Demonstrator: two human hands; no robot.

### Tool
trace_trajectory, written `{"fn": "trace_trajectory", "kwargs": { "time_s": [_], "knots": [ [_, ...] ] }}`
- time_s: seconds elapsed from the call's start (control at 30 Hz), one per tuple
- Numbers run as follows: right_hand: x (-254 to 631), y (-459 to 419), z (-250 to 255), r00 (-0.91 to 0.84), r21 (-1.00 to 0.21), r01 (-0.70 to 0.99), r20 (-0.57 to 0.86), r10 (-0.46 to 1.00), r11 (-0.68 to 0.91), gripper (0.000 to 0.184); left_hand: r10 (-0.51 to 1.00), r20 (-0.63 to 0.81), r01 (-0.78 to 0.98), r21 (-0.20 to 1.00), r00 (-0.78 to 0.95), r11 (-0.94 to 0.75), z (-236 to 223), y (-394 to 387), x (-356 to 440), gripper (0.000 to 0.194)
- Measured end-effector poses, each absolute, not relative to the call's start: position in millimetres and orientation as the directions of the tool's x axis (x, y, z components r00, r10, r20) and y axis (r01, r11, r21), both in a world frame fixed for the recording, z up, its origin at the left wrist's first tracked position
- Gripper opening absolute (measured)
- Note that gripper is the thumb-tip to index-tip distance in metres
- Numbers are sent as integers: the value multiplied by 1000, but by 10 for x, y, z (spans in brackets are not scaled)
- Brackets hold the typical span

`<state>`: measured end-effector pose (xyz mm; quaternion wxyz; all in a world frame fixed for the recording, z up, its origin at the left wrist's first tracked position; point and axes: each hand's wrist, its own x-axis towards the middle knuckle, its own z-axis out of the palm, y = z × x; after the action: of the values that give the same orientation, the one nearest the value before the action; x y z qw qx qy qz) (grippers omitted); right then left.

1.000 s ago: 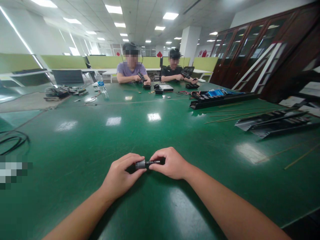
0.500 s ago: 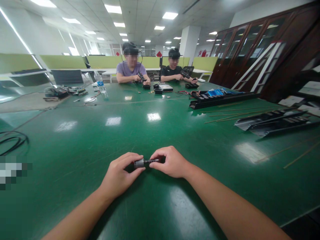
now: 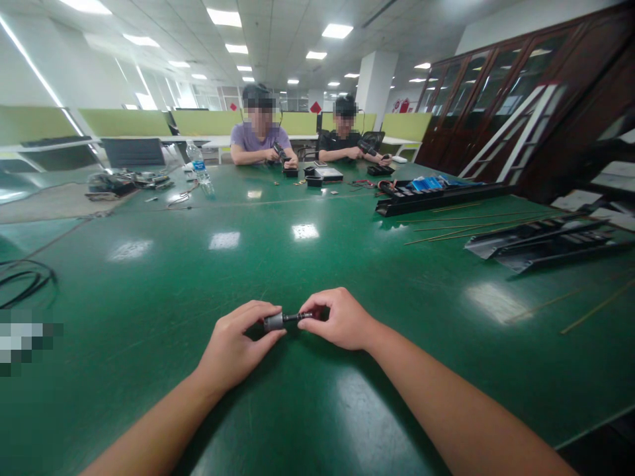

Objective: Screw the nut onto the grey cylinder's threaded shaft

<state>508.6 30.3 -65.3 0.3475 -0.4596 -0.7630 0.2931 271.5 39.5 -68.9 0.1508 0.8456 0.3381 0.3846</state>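
Left hand (image 3: 231, 350) clamped on grey cylinder (image 3: 274, 322); right hand (image 3: 342, 320) pinches the outer end of its dark shaft (image 3: 290, 318), both between the hands over the table (image 3: 173, 277). Advisable: keep the cylinder steady, fingers aligned with the shaft, no sideways load. Surface glossy green, lamp reflections. Two co-workers (image 3: 260, 140) (image 3: 342, 142) opposite; stepladder (image 3: 530, 129) before wooden cabinet (image 3: 449, 99), right

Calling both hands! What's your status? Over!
Left hand holding grey cylinder. Right hand pinching dark shaft sticking out of it. Bottle well beyond, across green table.
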Motion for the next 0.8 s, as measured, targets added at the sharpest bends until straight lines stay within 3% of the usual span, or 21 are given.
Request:
{"fn": "trace_trajectory", "kwargs": {
  "time_s": [0.8],
  "knots": [
    [5132,333,-663,-310,-786,489,250,917,379,13,721,516,488,531,462,-693,-720,434,2674,28]
  ]
}}
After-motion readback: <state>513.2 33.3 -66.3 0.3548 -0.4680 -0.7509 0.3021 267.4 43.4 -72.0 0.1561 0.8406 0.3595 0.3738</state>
